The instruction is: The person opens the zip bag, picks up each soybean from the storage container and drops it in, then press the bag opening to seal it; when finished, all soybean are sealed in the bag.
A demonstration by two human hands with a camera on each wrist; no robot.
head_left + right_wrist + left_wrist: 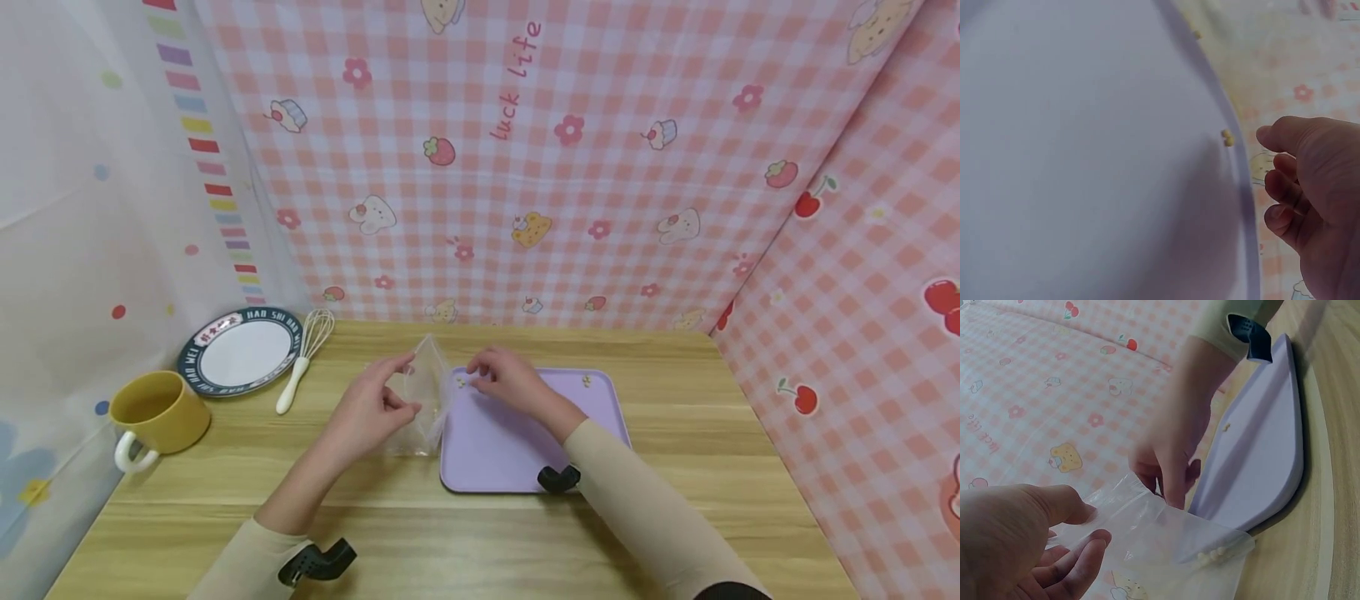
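Note:
My left hand (375, 404) pinches the upper edge of a clear plastic bag (1147, 525), which stands upright beside the tray's left edge. My right hand (510, 383) hovers over the far left corner of a lilac tray (510, 450). In the right wrist view its thumb (1279, 134) and curled fingers show nothing held. Small yellow pieces (461, 383) lie near that corner, and other yellow pieces (587, 381) lie at the far right. In the left wrist view, pale pieces (1212, 555) show through the bag; I cannot tell whether they are inside it.
At the left stand a yellow mug (168, 421) with a white handle and a plate (247, 354) with a dark patterned rim. A whisk (300, 371) lies beside the plate. Checked cloth (487, 183) hangs behind the wooden table (465, 542).

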